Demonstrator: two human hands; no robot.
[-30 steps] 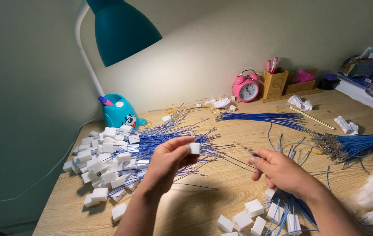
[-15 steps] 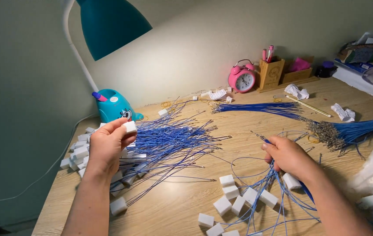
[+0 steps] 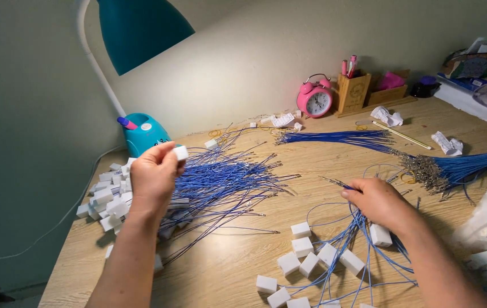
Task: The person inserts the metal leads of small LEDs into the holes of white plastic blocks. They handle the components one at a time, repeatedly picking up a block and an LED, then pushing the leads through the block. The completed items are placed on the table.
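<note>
On the left, my left hand [image 3: 153, 178] pinches a small white block [image 3: 181, 152], light and hard; hold its sides. My right hand [image 3: 376, 201] grips thin bendy blue wires [image 3: 343, 185].

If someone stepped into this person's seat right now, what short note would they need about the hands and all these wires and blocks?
Left hand: raised over the left pile, pinching one small white block at its fingertips.
Right hand: resting on the desk, gripping thin blue wires near their metal tips.
Done: a heap of blue wires with white blocks lies at left.
Left: loose white blocks in front, and bundles of bare blue wires at right.
</note>
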